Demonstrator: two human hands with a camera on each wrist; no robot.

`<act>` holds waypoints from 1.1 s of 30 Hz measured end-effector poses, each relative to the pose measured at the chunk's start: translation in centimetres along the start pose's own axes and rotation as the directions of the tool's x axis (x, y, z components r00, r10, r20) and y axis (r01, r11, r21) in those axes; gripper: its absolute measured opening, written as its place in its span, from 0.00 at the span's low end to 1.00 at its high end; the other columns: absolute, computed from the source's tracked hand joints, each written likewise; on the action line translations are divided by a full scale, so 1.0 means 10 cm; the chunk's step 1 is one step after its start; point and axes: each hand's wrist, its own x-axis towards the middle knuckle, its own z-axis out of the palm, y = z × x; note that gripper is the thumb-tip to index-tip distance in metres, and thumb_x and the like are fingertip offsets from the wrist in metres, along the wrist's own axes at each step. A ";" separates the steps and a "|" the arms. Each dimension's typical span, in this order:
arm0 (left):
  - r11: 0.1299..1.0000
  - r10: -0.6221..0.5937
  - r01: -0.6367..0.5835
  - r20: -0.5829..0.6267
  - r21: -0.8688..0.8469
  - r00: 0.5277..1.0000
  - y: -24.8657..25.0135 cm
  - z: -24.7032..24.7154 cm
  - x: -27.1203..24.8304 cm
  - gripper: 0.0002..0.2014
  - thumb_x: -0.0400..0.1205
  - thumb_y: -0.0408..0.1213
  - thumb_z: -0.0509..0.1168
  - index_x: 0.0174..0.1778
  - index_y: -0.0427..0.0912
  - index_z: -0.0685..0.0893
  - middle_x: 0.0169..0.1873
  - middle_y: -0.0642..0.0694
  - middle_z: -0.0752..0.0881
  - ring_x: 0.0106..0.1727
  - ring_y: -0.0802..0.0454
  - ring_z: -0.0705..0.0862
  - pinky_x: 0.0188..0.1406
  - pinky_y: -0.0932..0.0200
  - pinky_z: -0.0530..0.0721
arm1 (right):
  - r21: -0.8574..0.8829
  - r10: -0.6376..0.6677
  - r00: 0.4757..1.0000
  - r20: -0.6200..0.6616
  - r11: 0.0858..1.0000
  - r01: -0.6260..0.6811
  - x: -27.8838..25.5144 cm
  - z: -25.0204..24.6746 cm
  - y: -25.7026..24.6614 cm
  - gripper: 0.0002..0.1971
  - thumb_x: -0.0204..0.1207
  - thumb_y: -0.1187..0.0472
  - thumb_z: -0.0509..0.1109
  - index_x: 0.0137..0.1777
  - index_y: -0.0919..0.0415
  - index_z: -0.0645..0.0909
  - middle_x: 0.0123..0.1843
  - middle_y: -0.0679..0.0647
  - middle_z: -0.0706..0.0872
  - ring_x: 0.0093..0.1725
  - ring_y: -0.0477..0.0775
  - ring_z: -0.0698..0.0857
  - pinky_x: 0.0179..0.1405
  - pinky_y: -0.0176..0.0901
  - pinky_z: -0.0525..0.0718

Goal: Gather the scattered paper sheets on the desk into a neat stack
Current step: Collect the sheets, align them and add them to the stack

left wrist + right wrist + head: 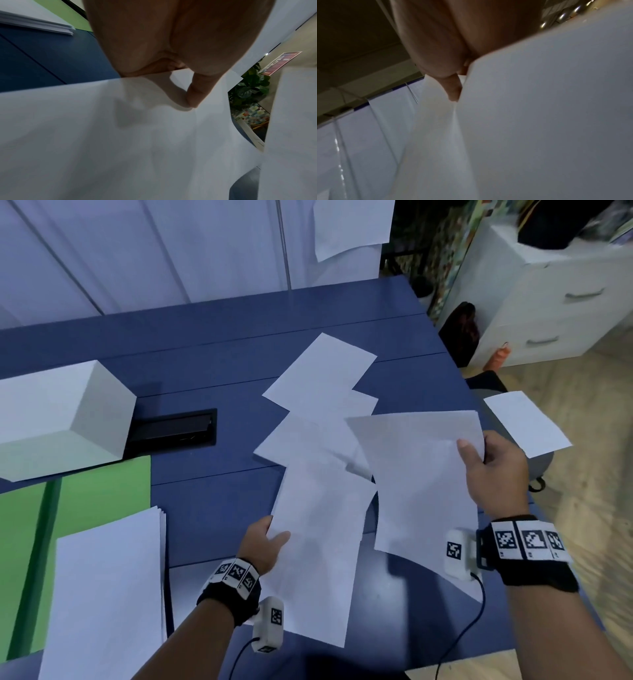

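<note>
My left hand (270,537) pinches the left edge of a white sheet (318,546), lifted over the blue desk (205,501); in the left wrist view the thumb (195,94) lies on top of that sheet (120,142). My right hand (486,460) pinches the far right corner of another white sheet (421,474), also lifted; the right wrist view shows this sheet (547,121) against the hand. Two more loose sheets (322,371) lie overlapped on the desk beyond. A neat pile of sheets (109,587) sits at the near left.
A white box (61,416) stands at the far left, beside a black cable hatch (174,428). Green folders (78,494) lie under the pile. One sheet (527,422) rests on a grey seat off the desk's right edge. White drawers (548,299) stand at the far right.
</note>
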 end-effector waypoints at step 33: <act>0.969 -0.084 0.110 0.124 -0.223 0.989 0.14 0.01 -0.14 0.11 0.82 0.27 0.66 0.56 0.45 0.85 0.51 0.52 0.90 0.56 0.48 0.88 0.50 0.58 0.85 | -0.001 0.452 0.829 0.331 0.878 -0.478 -0.77 1.71 0.86 0.14 0.77 0.54 0.71 0.59 0.57 0.77 0.51 0.52 0.86 0.52 0.56 0.86 0.55 0.50 0.84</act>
